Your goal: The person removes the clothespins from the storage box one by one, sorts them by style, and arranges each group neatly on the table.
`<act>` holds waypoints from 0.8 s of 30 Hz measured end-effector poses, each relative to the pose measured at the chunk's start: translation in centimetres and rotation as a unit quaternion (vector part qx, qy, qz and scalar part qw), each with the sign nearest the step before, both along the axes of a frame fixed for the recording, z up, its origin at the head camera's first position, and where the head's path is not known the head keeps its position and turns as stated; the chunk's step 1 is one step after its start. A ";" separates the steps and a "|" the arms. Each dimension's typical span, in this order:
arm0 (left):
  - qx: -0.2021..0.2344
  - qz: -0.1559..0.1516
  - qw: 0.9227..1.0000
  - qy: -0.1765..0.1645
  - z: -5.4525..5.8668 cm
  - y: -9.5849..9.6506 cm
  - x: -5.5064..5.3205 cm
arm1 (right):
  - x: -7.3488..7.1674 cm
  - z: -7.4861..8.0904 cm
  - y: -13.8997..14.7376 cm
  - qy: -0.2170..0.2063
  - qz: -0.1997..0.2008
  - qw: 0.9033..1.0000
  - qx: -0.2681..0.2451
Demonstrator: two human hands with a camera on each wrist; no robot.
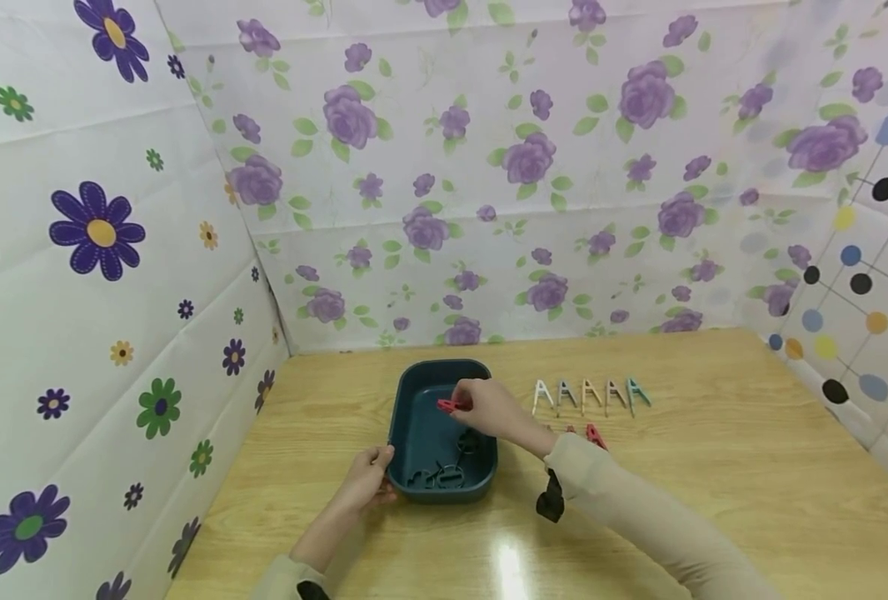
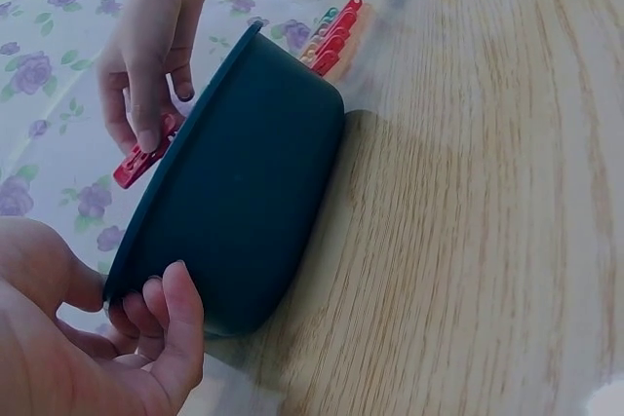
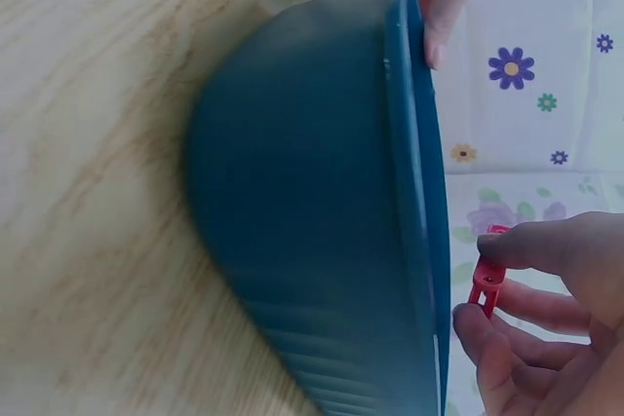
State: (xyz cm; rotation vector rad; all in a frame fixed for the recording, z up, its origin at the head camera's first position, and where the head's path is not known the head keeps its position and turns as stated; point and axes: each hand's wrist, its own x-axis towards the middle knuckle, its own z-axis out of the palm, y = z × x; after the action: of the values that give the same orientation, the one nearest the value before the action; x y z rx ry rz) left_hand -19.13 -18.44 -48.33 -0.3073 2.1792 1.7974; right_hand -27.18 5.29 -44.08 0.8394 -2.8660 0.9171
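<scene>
A dark teal basin point(image 1: 429, 433) sits on the wooden table, with several dark and wire-like small items point(image 1: 450, 475) at its near end. My left hand point(image 1: 369, 482) grips the basin's near left rim, thumb over the edge and fingers curled against the outer wall point(image 2: 244, 192). Over the basin's opening, my right hand point(image 1: 485, 407) pinches a red clothespin point(image 1: 447, 406) between thumb and fingers. The right wrist view shows that red clothespin point(image 3: 488, 275) held just beyond the rim.
Right of the basin stands a row of several clothespins point(image 1: 591, 395) in white, grey, tan and teal. Nearer, partly hidden by the right arm, lie red clothespins point(image 1: 596, 436). Flower-patterned sheets point(image 1: 444, 167) wall the table point(image 1: 714, 467) at the back and sides.
</scene>
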 end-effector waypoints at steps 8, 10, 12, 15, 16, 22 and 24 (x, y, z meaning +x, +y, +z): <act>-0.006 0.000 1.000 0.004 -0.2 0.0 0.1 | 0.3 -0.7 0.3 -0.009 -0.023 0.999 -0.032; -0.006 0.001 1.000 0.006 -0.2 0.0 0.2 | 0.4 -0.8 0.4 -0.007 -0.028 0.998 -0.048; -0.006 0.003 1.000 0.009 -0.1 0.1 0.3 | 0.4 -0.9 0.5 -0.001 -0.034 0.998 -0.061; -0.006 0.004 1.000 0.011 0.1 0.3 0.5 | 0.4 -1.1 0.7 0.013 -0.043 0.996 -0.073; -0.006 0.003 1.000 0.011 0.1 0.3 0.5 | 0.4 -1.2 0.8 0.019 -0.046 0.996 -0.075; -0.012 0.000 1.000 0.007 0.1 0.1 0.3 | 0.4 -1.4 1.2 0.035 -0.041 0.993 -0.108; -0.012 -0.001 1.000 0.006 0.0 0.1 0.2 | 0.4 -1.4 1.4 0.032 -0.036 0.991 -0.122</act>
State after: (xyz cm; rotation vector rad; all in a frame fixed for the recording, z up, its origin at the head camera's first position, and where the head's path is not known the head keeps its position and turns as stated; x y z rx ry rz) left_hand -18.94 -18.38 -48.31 -0.3014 2.2106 1.7779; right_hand -26.82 6.65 -45.47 0.7210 -2.6387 1.1780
